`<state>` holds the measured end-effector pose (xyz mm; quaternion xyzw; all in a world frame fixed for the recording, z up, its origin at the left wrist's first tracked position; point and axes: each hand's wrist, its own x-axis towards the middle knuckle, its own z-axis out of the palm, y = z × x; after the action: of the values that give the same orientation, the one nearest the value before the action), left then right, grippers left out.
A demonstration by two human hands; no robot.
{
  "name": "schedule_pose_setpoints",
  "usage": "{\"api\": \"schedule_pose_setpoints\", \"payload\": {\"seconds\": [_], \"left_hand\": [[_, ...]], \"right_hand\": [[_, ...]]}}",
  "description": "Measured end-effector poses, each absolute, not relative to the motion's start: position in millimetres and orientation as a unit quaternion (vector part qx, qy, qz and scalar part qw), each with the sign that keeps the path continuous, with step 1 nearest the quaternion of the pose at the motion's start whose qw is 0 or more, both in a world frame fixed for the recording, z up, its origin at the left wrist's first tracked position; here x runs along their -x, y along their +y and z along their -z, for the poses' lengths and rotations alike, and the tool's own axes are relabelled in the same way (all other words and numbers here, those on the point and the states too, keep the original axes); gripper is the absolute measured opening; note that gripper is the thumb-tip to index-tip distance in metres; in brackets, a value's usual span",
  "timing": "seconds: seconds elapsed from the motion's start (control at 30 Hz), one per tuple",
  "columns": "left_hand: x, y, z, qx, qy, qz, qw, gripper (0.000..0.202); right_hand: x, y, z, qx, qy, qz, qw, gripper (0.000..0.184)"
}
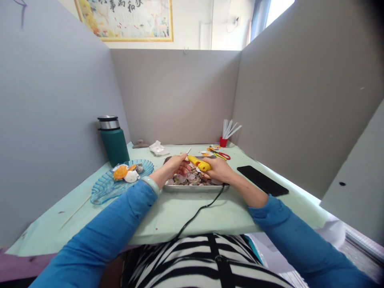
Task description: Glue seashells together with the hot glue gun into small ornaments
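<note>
My right hand (pixel 220 169) is closed around a yellow glue gun (pixel 200 163) whose black cord (pixel 198 212) trails back over the table edge. My left hand (pixel 177 164) pinches a thin white stick (pixel 188 151) and seems to cup a small shell, which is hard to make out. Both hands hover over a metal tray (pixel 195 187) full of several seashells. The gun's nozzle points left toward my left hand's fingers.
A blue shell-shaped glass dish (pixel 105 190) with a few shells sits left, a green thermos (pixel 113 140) behind it. A black phone (pixel 262 180) lies right. Scissors (pixel 222 155), a red cup of sticks (pixel 223 141), crumpled paper (pixel 158 149) and grey partition walls surround the table.
</note>
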<state>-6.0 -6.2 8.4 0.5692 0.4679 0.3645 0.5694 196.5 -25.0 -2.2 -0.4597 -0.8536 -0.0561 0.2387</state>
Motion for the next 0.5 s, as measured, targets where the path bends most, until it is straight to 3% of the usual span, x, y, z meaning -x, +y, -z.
{"api": "schedule_pose_setpoints", "payload": {"seconds": [0.5], "left_hand": [[7.5,-2.4,-6.5,-0.562,0.454,-0.374,0.581,0.019]], "right_hand": [[-196.4,-24.3,2.8,0.462,-0.851,0.062,0.244,0.030]]}}
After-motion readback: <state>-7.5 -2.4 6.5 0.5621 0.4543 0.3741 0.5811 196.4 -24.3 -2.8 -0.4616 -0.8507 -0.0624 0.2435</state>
